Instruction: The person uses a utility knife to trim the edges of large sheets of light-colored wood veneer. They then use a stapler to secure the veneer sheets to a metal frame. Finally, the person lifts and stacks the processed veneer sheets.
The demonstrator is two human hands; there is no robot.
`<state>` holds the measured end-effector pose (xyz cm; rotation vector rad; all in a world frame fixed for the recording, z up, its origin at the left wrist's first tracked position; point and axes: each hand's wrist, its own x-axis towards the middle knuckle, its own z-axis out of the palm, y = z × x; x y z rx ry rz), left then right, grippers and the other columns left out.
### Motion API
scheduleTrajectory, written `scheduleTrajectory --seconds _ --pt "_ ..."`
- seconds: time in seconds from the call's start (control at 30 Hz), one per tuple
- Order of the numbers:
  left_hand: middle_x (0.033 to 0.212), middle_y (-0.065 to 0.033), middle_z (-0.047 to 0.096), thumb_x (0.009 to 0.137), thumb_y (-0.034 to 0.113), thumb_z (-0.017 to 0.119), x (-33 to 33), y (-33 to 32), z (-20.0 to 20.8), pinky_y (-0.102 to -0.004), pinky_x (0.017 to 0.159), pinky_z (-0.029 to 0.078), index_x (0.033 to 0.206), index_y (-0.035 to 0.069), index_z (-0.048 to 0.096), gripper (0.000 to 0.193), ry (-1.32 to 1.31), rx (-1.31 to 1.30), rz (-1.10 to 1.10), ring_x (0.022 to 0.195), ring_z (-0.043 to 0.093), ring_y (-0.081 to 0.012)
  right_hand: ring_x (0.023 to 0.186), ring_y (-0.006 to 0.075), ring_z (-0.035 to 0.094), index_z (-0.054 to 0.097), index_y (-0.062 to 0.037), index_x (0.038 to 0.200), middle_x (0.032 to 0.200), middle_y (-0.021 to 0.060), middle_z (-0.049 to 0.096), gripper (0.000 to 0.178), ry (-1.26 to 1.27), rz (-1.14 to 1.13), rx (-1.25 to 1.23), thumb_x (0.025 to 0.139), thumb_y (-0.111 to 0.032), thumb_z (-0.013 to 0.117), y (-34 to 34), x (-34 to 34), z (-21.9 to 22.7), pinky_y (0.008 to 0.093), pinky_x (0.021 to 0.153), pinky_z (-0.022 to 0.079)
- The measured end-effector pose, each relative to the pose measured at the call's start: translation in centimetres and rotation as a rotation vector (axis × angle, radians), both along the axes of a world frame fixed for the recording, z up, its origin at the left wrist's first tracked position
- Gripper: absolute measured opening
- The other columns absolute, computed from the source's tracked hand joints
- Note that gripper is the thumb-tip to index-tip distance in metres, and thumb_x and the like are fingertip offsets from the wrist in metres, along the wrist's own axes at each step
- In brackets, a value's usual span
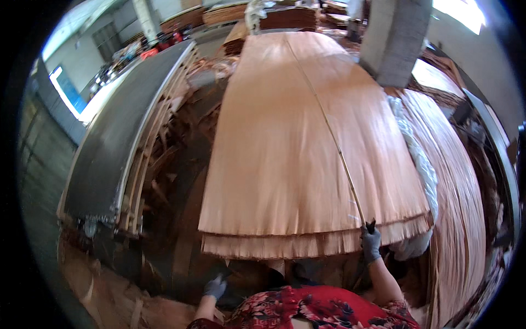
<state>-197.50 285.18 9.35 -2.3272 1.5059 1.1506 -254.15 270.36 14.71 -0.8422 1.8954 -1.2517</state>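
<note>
A tall stack of thin, pinkish-tan wood veneer sheets [285, 164] stretches away in front of me. Its top layer sits back a little from the layer below along the near edge. My right hand [371, 242], in a grey glove, is closed round the near end of a long, thin bamboo stick [332, 131]. The stick lies slanting over the sheets toward their far end. Lower down, my left hand [215, 287], also grey-gloved, hangs short of the stack's near left corner, apart from it. Its fingers are too small and blurred to read.
At left stands a long dark-topped table [123, 126] with wooden slats along its side; veneer scraps lie between. Right of the stack are bunched clear plastic [419, 159] and another veneer pile [452, 186]. A concrete pillar [395, 41] rises at the far right.
</note>
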Motion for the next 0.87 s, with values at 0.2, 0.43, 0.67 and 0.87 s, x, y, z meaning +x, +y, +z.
scheduleTrajectory --seconds 0.2,0.43,0.67,0.87 --pt "0.121 -0.0249 0.05 0.087 0.035 0.043 5.2 25.5 -2.1 -0.0394 0.096 0.038 0.129 0.007 0.042 0.051 -0.061 0.174 0.737 0.113 0.049 -0.0348 0.036 0.0092 0.037 0.057 -0.0124 0.082 0.052 -0.0032 0.043 0.017 -0.322 0.146 0.246 0.085 -0.029 0.06 -8.4 9.3 -2.6 0.0253 0.033 0.029" --pt "0.12 -0.0239 0.051 0.088 0.039 0.038 -5.1 40.4 -5.9 -0.0403 0.097 0.037 0.122 0.007 0.049 0.048 0.239 0.44 0.989 0.112 0.049 -0.0356 0.037 0.0093 0.036 0.047 -0.0153 0.07 0.051 -0.0034 0.039 0.019 -0.413 0.205 0.331 0.081 -0.02 0.062 -9.1 17.7 -2.3 0.0236 0.034 0.031" --pt "0.119 -0.0229 0.052 0.089 0.042 0.034 -0.7 41.4 -15.6 -0.0412 0.098 0.036 0.115 0.008 0.055 0.048 0.377 0.375 0.47 0.111 0.05 -0.0364 0.035 0.0109 0.03 0.053 -0.0081 0.083 0.05 -0.002 0.035 0.016 -0.308 0.177 0.356 0.085 -0.024 0.058 -12.8 32.0 -1.2 0.0229 0.036 0.03" --pt "0.13 -0.0213 0.044 0.081 0.054 0.049 21.0 37.8 -15.3 -0.0398 0.103 0.031 0.137 0.014 0.034 0.071 0.143 0.181 1.152 0.124 0.04 -0.0303 0.04 0.0143 0.034 0.051 0.0026 0.114 0.052 -0.0009 0.037 0.042 -0.155 0.337 0.127 0.082 -0.023 0.062 -18.7 46.3 -2.3 0.0383 0.038 0.038"
